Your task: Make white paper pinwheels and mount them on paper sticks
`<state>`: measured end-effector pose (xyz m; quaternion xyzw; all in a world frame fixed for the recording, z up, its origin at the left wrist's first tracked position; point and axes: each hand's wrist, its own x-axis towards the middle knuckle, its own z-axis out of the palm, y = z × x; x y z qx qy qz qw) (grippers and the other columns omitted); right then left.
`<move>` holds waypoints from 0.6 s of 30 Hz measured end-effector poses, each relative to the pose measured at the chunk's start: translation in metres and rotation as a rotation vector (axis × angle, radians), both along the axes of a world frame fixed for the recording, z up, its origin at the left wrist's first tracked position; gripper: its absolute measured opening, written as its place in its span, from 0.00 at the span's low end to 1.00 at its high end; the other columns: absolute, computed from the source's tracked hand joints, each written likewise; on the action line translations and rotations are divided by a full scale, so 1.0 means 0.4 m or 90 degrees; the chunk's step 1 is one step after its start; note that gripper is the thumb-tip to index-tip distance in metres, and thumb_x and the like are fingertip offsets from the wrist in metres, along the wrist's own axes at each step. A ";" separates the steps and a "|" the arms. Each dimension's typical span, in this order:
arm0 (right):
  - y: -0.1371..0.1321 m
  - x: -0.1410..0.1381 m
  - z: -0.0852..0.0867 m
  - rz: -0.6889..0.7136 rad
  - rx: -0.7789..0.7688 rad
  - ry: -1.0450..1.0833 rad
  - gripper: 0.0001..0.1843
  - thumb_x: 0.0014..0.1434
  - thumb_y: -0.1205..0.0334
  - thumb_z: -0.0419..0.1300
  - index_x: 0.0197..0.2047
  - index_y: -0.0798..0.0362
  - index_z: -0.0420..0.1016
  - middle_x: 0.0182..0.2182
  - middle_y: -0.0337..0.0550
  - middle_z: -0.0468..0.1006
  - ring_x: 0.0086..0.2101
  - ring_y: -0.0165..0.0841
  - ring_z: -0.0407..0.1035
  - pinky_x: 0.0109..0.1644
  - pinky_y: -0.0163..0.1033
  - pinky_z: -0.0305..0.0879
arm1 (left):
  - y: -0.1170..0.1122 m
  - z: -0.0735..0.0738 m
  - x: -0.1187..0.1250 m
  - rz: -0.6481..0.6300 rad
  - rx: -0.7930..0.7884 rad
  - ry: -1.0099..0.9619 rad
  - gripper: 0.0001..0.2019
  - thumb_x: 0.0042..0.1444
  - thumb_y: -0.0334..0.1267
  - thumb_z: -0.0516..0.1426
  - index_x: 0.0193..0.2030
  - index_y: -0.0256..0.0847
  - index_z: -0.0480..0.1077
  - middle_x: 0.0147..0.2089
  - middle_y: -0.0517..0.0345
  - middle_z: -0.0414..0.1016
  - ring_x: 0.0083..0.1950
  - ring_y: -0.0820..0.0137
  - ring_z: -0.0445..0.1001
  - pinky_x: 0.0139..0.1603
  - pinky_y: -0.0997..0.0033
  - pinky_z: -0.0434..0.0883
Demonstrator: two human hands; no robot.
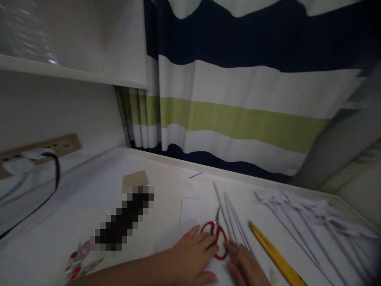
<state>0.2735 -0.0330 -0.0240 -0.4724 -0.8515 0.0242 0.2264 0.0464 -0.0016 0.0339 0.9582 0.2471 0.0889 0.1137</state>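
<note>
A pair of scissors (220, 234) with red handles lies on the white table, its blades pointing away from me. My left hand (195, 254) rests flat with fingers stretched out, fingertips over the left handle loop. Beside the right loop is my right hand (245, 262), its fingers bent together; whatever they hold, if anything, is hidden. Several thin white rods (233, 216) run from beyond the scissors down toward my right hand. A sheet of white paper (192, 210) lies beyond my left hand. To the right is a yellow box cutter (274, 252).
Several white sticks with crumpled white tops (294, 206) lie at the right. A beige card (135, 178) and a pixelated dark object (123, 220) are at the left, near small red and pink pieces (79, 260). A power strip (67, 143) with cables and a striped curtain (238, 119) stand behind.
</note>
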 end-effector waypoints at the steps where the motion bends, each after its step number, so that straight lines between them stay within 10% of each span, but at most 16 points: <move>1: -0.011 -0.010 0.019 -0.023 -0.006 0.011 0.20 0.54 0.62 0.53 0.51 0.53 0.63 0.46 0.51 0.71 0.47 0.40 0.65 0.48 0.46 0.65 | 0.003 0.009 -0.006 0.012 -0.015 0.004 0.26 0.55 0.51 0.44 0.56 0.37 0.54 0.56 0.46 0.59 0.57 0.61 0.56 0.58 0.55 0.50; 18: -0.189 0.153 0.032 -0.229 0.047 -0.035 0.21 0.54 0.65 0.52 0.52 0.54 0.56 0.42 0.53 0.73 0.41 0.40 0.69 0.45 0.46 0.67 | 0.029 -0.004 -0.033 0.098 0.064 0.001 0.14 0.55 0.44 0.48 0.45 0.44 0.66 0.48 0.54 0.69 0.51 0.62 0.64 0.55 0.55 0.56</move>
